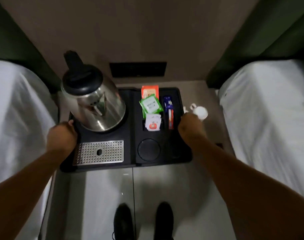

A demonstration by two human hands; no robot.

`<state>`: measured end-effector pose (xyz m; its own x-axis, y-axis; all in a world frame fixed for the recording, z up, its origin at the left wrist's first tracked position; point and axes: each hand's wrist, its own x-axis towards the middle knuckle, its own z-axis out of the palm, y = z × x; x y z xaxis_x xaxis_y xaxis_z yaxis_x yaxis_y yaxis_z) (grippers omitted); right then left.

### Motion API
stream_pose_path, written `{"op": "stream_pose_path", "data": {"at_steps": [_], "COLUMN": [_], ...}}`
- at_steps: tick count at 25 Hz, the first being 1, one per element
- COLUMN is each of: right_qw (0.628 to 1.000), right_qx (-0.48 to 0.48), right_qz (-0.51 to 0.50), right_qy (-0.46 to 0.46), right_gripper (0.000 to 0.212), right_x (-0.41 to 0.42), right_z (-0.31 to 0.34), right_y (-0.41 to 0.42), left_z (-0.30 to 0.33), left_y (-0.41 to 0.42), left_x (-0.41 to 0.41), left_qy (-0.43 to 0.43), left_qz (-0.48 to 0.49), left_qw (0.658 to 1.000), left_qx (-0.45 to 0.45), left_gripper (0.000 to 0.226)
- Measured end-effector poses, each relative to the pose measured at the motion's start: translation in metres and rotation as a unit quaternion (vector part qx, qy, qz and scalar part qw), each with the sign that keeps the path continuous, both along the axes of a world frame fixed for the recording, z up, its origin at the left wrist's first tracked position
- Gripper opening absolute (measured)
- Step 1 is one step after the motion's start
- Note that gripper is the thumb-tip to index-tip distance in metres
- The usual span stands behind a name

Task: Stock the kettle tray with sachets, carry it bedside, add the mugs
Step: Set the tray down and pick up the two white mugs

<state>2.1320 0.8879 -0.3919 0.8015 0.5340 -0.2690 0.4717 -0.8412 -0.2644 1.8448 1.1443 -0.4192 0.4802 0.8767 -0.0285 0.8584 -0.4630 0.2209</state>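
A black kettle tray [130, 161] is held level over the bedside table [210, 94]. On its left stands a steel kettle [94, 104] with a black lid, behind a perforated metal drip plate [99, 153]. Orange, green and white sachets [150, 104] and blue and red stick sachets [169, 111] lie in the right compartments. A round cup recess [148, 149] holds nothing. My left hand [62, 135] grips the tray's left edge, thumb on top. My right hand [191, 127] is closed over the right edge, fingers hidden. Two white mugs [200, 112] stand just beyond it.
White-sheeted beds flank me, one on the left [17, 110] and one on the right [269, 110], with dark green headboards behind. A black switch panel [137, 69] sits on the wall above the table. My black shoes [142, 222] stand on the glossy tiled floor.
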Motion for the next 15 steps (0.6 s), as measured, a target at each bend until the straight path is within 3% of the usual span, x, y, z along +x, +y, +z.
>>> {"op": "stream_pose_path", "data": {"at_steps": [6,9,15], "right_qw": [1.0,0.999,0.998], "right_qx": [-0.007,-0.014,-0.028], "right_qz": [-0.022,-0.047,-0.058], "right_qy": [0.002,0.007,0.003], "right_gripper": [0.018,0.014,0.011], "right_x": [0.008,0.012,0.015], "right_z": [-0.067,-0.088,-0.109], "right_y": [0.064,0.083,0.096], "left_z": [-0.073,-0.094,-0.119], "left_y": [0.059,0.066,0.085], "left_x": [0.002,0.003,0.01], "left_qy": [0.009,-0.042,-0.049], "left_qz": [0.022,0.067,0.07], "left_qw": [1.0,0.997,0.996], "left_qx": [0.015,-0.005,-0.017], "left_gripper": [0.044,0.047,0.048]}}
